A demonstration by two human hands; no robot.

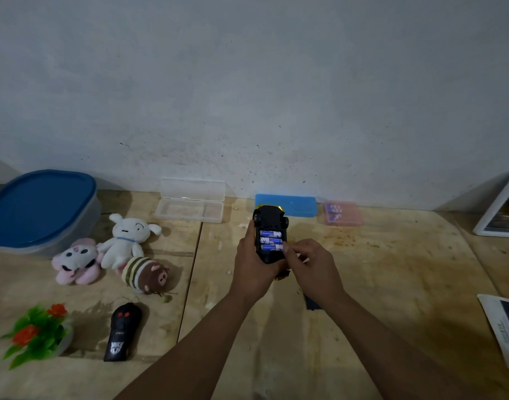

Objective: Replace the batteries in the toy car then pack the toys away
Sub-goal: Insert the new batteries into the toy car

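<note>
The toy car [269, 219] is held upside down above the wooden table, its black underside facing me. My left hand [252, 265] grips its body from the left. Three blue batteries [271, 241] lie side by side in the open compartment. My right hand [308, 262] has curled fingers at the nearest battery's right end, fingertips touching it. A dark flat piece [312, 304], perhaps the battery cover, lies on the table under my right forearm. A pink case [344, 213] holding blue batteries sits by the wall. A black remote control [122, 332] lies front left.
Three plush toys [123, 241] lie left of centre. A clear tub with a blue lid [40, 209] stands at far left, an open clear case [191, 206] and a blue case [293, 204] by the wall. Fake flowers [37, 333] sit front left; newspaper [504, 330] lies right.
</note>
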